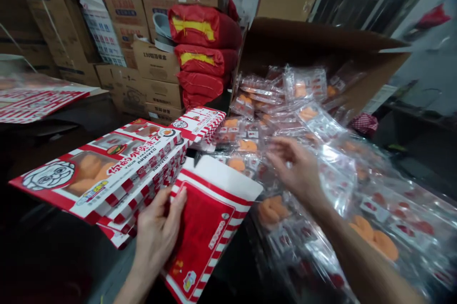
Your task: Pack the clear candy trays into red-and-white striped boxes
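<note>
My left hand [159,228] lies with fingers stretched flat on a red and white striped cardboard sheet [207,228], beside a stack of red and white toy boxes [117,171] with a cartoon face printed on top. My right hand [296,168] reaches out over a heap of clear plastic packs [321,123] that hold orange and red toy pieces. Its fingers are spread and blurred by motion, and nothing shows in them. The packs spill from a big open cardboard carton [321,40].
Stacked brown cardboard boxes [153,63] fill the back wall, with red bundles [203,52] piled in front of them. More striped flat sheets [35,102] lie at the far left. A dark surface [43,247] sits under the toy boxes.
</note>
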`<state>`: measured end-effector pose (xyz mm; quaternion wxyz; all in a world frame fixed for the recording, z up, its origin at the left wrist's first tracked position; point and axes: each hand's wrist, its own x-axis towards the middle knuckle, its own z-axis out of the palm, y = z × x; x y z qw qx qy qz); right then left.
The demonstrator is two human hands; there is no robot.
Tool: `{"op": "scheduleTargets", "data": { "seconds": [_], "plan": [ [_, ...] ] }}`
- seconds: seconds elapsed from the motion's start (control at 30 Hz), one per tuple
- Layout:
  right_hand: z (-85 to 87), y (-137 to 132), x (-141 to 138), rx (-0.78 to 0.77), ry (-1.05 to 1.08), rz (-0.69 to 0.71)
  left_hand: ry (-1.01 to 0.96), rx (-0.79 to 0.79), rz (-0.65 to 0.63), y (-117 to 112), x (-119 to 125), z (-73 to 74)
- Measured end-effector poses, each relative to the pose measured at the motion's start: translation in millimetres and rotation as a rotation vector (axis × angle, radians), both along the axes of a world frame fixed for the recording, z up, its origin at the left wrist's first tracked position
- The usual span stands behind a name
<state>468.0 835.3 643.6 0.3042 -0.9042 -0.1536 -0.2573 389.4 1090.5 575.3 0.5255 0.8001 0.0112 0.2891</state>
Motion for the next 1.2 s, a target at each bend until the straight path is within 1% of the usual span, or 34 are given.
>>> {"op": "scheduleTargets", "data": {
  "seconds": [0.03,0.07,0.1,0.17,0.2,0.23,0.3,0.37,0.4,0.5,0.57,0.67,0.7,0.77,0.87,0.97,1.03,1.1,1.17,1.2],
  "plan": [
    [-8.3,-10.4,28.1,-0.237,-0.024,-0.065,0.049,-0.061,0.030,4.2,-1.1,-3.1],
    [-17.9,-19.5,55.6,-0.529,0.028,-0.135,0.092,-0.115,0.050,6.5,-2.4,-5.8],
    [-28.1,-26.5,81.0,-0.784,0.093,-0.141,0.123,-0.158,0.060,6.9,-3.6,-8.3],
    [-46.3,-33.6,120.4,-0.978,0.168,-0.073,0.165,-0.230,0.054,3.2,-4.9,-13.5],
    [-53.0,-33.8,133.5,-1.014,0.186,-0.037,0.178,-0.263,0.044,0.4,-4.9,-16.4],
    [-57.4,-32.5,142.4,-1.023,0.190,-0.013,0.191,-0.296,0.035,-2.1,-4.5,-19.4],
    [-59.8,-27.6,150.4,-1.054,0.188,-0.003,0.226,-0.366,0.022,-5.0,-3.2,-24.4],
    [-55.8,-22.8,150.7,-1.078,0.179,-0.003,0.281,-0.461,-0.013,-5.0,-1.8,-25.3],
    [-52.5,-21.2,149.6,-1.088,0.173,-0.003,0.311,-0.528,-0.044,-4.7,-1.3,-23.5],
    [-42.3,-19.2,145.2,-1.109,0.149,0.007,0.323,-0.751,-0.139,-6.6,-0.8,-10.4],
    [-37.3,-20.4,141.6,-1.111,0.124,0.007,0.263,-0.852,-0.148,-11.3,-0.6,1.1],
    [-33.5,-26.1,134.1,-1.105,0.087,-0.030,0.123,-0.930,-0.083,-21.0,3.3,15.3],
    [-33.4,-28.9,131.1,-1.102,0.078,-0.047,0.071,-0.946,-0.061,-24.3,6.3,18.6],
    [-35.1,-34.7,125.1,-1.100,0.066,-0.070,-0.018,-0.963,-0.055,-30.6,14.2,22.5],
    [-43.0,-39.6,118.0,-1.107,0.054,-0.048,-0.122,-0.947,-0.112,-37.9,26.5,22.8],
    [-55.9,-36.6,116.7,-1.097,0.048,-0.035,-0.157,-0.875,-0.117,-40.0,32.2,16.6],
    [-63.9,-30.7,120.3,-1.061,0.042,-0.059,-0.137,-0.782,-0.061,-37.7,32.4,9.4],
    [-67.2,-23.3,126.4,-1.007,0.044,-0.079,-0.110,-0.642,0.025,-33.0,31.3,1.7],
    [-62.3,-17.0,132.9,-0.935,0.052,-0.084,-0.093,-0.490,0.077,-27.8,29.6,-3.7],
    [-55.7,-15.4,135.2,-0.892,0.054,-0.084,-0.091,-0.427,0.084,-25.4,28.5,-5.0]
  ]
}}
